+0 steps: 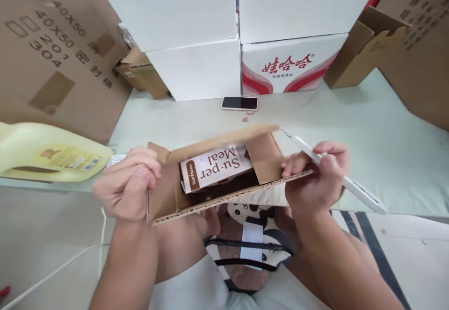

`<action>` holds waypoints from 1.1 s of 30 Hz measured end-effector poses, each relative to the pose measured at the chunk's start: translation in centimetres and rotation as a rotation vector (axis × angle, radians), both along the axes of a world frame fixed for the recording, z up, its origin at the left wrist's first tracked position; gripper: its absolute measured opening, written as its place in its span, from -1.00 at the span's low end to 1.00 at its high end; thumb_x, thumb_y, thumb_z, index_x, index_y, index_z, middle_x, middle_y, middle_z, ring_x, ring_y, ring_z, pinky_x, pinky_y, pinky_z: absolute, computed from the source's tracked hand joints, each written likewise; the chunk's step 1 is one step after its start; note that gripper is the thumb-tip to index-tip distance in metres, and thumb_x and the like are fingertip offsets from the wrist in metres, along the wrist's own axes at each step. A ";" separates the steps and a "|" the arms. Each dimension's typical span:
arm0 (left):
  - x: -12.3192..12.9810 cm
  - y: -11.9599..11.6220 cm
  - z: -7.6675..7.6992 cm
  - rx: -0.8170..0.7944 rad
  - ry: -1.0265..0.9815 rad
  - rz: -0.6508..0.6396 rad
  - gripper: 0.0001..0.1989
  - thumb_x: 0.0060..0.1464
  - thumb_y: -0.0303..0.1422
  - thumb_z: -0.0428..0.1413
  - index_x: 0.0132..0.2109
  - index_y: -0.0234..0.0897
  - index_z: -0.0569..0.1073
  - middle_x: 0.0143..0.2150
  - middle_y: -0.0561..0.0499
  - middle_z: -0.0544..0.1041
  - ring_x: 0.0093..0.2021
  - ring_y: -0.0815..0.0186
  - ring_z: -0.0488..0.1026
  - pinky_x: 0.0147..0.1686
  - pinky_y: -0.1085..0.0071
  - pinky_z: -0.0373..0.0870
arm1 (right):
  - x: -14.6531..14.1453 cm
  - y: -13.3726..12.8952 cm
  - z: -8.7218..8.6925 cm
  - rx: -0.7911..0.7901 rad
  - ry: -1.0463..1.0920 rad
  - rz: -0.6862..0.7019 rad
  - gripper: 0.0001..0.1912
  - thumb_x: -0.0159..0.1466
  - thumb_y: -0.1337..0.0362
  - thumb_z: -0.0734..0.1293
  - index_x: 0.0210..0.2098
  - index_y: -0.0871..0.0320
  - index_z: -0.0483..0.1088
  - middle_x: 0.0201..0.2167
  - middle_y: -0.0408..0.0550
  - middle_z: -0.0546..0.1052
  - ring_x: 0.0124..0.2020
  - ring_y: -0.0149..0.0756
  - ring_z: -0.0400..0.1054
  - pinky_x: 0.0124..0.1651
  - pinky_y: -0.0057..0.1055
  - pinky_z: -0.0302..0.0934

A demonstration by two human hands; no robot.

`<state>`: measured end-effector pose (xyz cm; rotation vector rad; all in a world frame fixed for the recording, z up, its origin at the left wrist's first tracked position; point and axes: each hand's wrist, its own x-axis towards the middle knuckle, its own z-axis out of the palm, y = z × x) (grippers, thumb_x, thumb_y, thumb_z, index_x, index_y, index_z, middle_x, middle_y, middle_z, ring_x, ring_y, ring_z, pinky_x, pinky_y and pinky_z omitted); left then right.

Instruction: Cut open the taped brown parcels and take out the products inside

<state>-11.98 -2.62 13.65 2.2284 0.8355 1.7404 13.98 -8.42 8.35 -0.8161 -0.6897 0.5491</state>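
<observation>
An open cardboard box (pixel 264 158) is held up, tilted, over the table's front edge and my lap. Inside lies a white and brown "Su-per Meal" carton (pixel 224 165), its print upside down to me. My left hand (pixel 128 183) is closed on the box's left end flap. On the other side, my right hand (pixel 315 179) grips a slim white utility knife (pixel 365 197) between thumb and fingers, its thin metal tip pointing up-left near the far flap. Fingers of that same hand also press on the box's right end.
A dark-screened phone (pixel 240 103) and small cardboard scraps (pixel 244 119) lie beyond the box. White cartons (pixel 294 67) stand along the back. A yellow jug (pixel 56 153) lies at left; a brown open box (pixel 358 53) stands at right. A patterned stool (pixel 245 277) is between my legs.
</observation>
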 end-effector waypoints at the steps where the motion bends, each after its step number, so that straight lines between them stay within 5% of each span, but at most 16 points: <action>1: -0.2 -0.2 0.9 -0.053 0.144 -0.005 -0.57 0.12 -0.33 0.14 -0.67 -0.22 0.26 -0.71 0.07 0.30 -0.66 0.32 0.23 -0.56 0.28 0.15 | 0.0 -0.1 -0.1 0.001 0.003 0.003 -0.88 0.29 0.15 0.29 -0.31 0.03 0.27 -0.74 -0.38 0.31 -0.76 -0.41 0.19 -0.56 -0.41 0.21; 5: 0.6 -1.5 4.9 -0.332 0.962 0.214 -0.75 0.08 -0.11 0.25 -0.47 -0.09 0.54 -0.63 0.06 0.43 -0.63 0.24 0.27 -0.51 0.31 0.13 | 0.2 -0.8 -0.3 -0.051 -0.014 0.022 -0.87 0.31 0.12 0.28 -0.28 0.01 0.27 -0.70 -0.34 0.32 -0.72 -0.39 0.21 -0.54 -0.37 0.22; 7: 2.2 -2.7 6.6 -0.335 1.156 0.281 -0.71 0.07 -0.04 0.24 -0.49 -0.08 0.52 -0.66 0.05 0.37 -0.65 0.22 0.23 -0.49 0.31 0.14 | 0.4 -1.1 -0.3 -0.075 -0.029 0.025 -0.84 0.32 0.08 0.27 -0.26 0.00 0.27 -0.69 -0.31 0.34 -0.69 -0.35 0.26 -0.54 -0.35 0.22; 10: 5.4 -4.2 8.0 -0.317 1.314 0.124 -0.55 0.18 -0.07 0.14 -0.60 -0.14 0.33 -0.69 0.04 0.29 -0.69 0.25 0.19 -0.57 0.33 0.05 | 0.6 -1.4 -0.2 -0.074 -0.032 0.031 -0.82 0.32 0.05 0.26 -0.25 0.00 0.25 -0.68 -0.31 0.33 -0.68 -0.35 0.27 -0.53 -0.35 0.22; 14: 8.8 -4.3 8.0 -0.607 1.530 -0.075 -0.66 0.29 -0.19 0.03 -0.46 -0.15 0.42 -0.53 0.02 0.52 -0.55 0.21 0.46 -0.57 0.36 0.15 | 0.8 -1.6 -0.4 -0.065 -0.017 0.085 -0.81 0.32 0.06 0.27 -0.26 0.02 0.24 -0.70 -0.35 0.30 -0.72 -0.38 0.24 -0.56 -0.38 0.19; 16: 9.3 -3.3 7.3 -0.633 1.521 0.025 -0.78 0.26 -0.15 0.09 -0.21 -0.16 0.52 -0.23 -0.08 0.65 -0.27 0.07 0.61 -0.39 0.31 0.39 | 1.0 -1.6 -0.8 -0.069 -0.028 0.087 -0.82 0.31 0.07 0.28 -0.25 0.03 0.26 -0.68 -0.33 0.33 -0.65 -0.34 0.34 -0.50 -0.37 0.24; 18: 9.1 -2.1 6.3 -0.573 1.504 0.131 -0.63 0.19 -0.11 0.17 0.05 -0.22 0.48 0.08 -0.21 0.62 0.00 -0.06 0.61 -0.17 0.20 0.50 | 1.2 -1.6 -1.3 -0.097 -0.047 0.074 -0.83 0.30 0.08 0.27 -0.24 0.03 0.28 -0.63 -0.29 0.38 -0.55 -0.31 0.42 -0.41 -0.34 0.30; 21: 8.3 -0.6 4.8 -0.549 1.594 0.244 -0.44 0.09 -0.29 0.22 0.22 -0.28 0.39 0.34 -0.31 0.43 0.07 -0.14 0.59 -0.06 0.11 0.53 | 1.4 -1.7 -1.5 -0.138 -0.070 0.082 -0.83 0.29 0.09 0.26 -0.22 0.03 0.29 -0.56 -0.24 0.42 -0.44 -0.28 0.46 -0.31 -0.30 0.33; 24: 7.8 0.4 4.4 -0.589 1.624 0.253 -0.55 0.07 -0.40 0.17 0.13 -0.31 0.47 0.21 -0.30 0.52 0.03 -0.16 0.60 -0.03 0.05 0.52 | 1.4 -1.7 -1.3 -0.141 -0.122 0.049 -0.84 0.29 0.10 0.26 -0.22 0.03 0.29 -0.50 -0.21 0.45 -0.40 -0.29 0.46 -0.30 -0.30 0.32; 26: 7.5 0.9 5.1 -0.609 1.461 0.217 -0.60 0.02 -0.32 0.24 0.05 -0.27 0.51 0.06 -0.24 0.59 0.02 -0.16 0.58 0.00 0.04 0.51 | 1.4 -1.8 -1.2 -0.122 -0.199 0.017 -0.83 0.29 0.10 0.27 -0.21 0.03 0.30 -0.45 -0.20 0.46 -0.43 -0.33 0.40 -0.33 -0.33 0.29; 30: 6.4 1.5 7.7 -0.530 0.916 0.135 -0.32 -0.30 -0.17 0.48 0.03 -0.25 0.54 -0.09 -0.14 0.59 -0.04 -0.10 0.52 0.08 -0.01 0.46 | 1.4 -1.9 -1.4 -0.075 -0.432 0.050 -0.69 0.20 0.07 0.42 -0.14 0.02 0.33 -0.37 -0.20 0.48 -0.45 -0.36 0.33 -0.35 -0.35 0.26; 33: 5.3 1.6 9.4 -0.452 0.795 0.190 -0.24 -0.46 -0.26 0.53 0.02 -0.29 0.58 -0.12 -0.12 0.56 -0.08 -0.06 0.46 0.15 -0.14 0.40 | 1.3 -1.6 -2.0 -0.132 -0.539 0.083 -0.62 0.13 0.06 0.48 -0.17 0.01 0.32 -0.26 -0.13 0.55 -0.26 -0.24 0.44 -0.19 -0.26 0.33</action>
